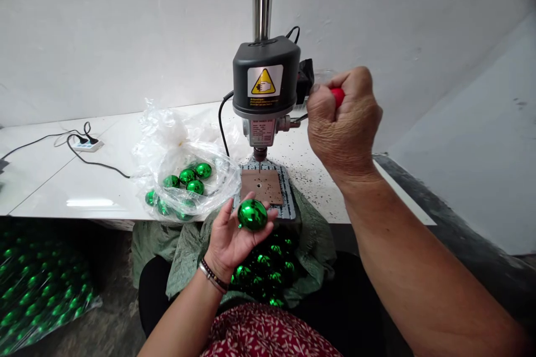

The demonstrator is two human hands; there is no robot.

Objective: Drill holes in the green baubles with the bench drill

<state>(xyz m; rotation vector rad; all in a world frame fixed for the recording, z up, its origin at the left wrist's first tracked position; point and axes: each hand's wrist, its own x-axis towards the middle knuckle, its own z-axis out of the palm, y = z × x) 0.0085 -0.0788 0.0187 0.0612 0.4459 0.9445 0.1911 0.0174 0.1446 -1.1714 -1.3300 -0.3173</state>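
My left hand (228,242) is palm up, its fingers cradling a shiny green Christmas bauble (252,215) just in front of the drill press base. A small cap shows at the bauble's lower left. Wrapped in my right hand (349,122) is the red-tipped feed handle (337,97) of a bench drill press (267,81); much of the handle is hidden by my fingers. The drill bit (260,167) points down above a brown board (268,192) with a small hole in it. The bit is apart from the bauble.
Left of the press, a clear plastic bag (154,139) holds several green baubles. More baubles (263,259) lie on green cloth over my lap. Dark shavings dot the white table (50,178). A power strip (87,145) with cords is at left; a large bauble bag (37,290) sits below.
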